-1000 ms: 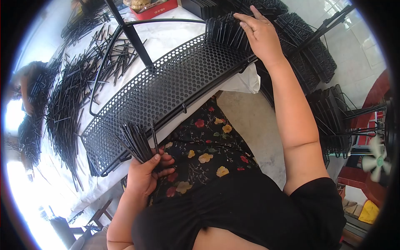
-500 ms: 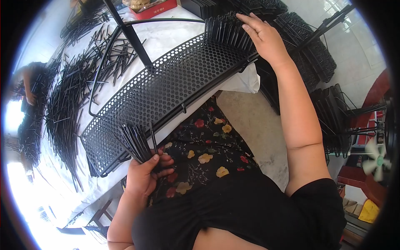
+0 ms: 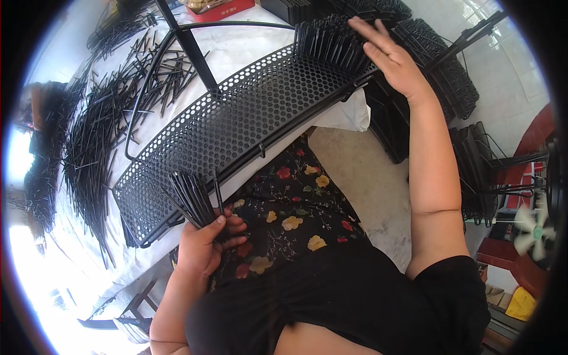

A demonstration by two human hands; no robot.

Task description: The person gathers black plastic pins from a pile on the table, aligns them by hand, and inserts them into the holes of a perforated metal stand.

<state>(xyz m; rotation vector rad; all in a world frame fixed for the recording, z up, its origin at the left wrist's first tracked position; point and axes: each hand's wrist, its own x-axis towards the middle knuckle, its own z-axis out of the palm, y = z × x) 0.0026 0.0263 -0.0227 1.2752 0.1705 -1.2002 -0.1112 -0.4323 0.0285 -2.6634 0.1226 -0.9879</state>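
A bunch of thin black sticks (image 3: 194, 198) is gripped in my left hand (image 3: 204, 245), its ends fanning up over the lower left of a black perforated metal shelf (image 3: 236, 118). One stick stands apart from the bunch by my fingers. At the shelf's upper right end, a dense row of black sticks (image 3: 325, 47) stands packed side by side. My right hand (image 3: 393, 62) is at the outer end of that row, fingers stretched out and apart, fingertips close to the sticks' tops.
Loose black sticks (image 3: 97, 142) lie heaped on the white-covered table (image 3: 236, 44) behind the shelf. A red box (image 3: 222, 10) sits at the back. Stacked black metal racks (image 3: 435, 74) stand on the right, with a fan (image 3: 532, 232) below. Another person's arm (image 3: 37, 109) shows far left.
My right hand has shifted slightly right, its fingers spreading a little more. The left hand still grips its bunch. The person at the far left has moved.
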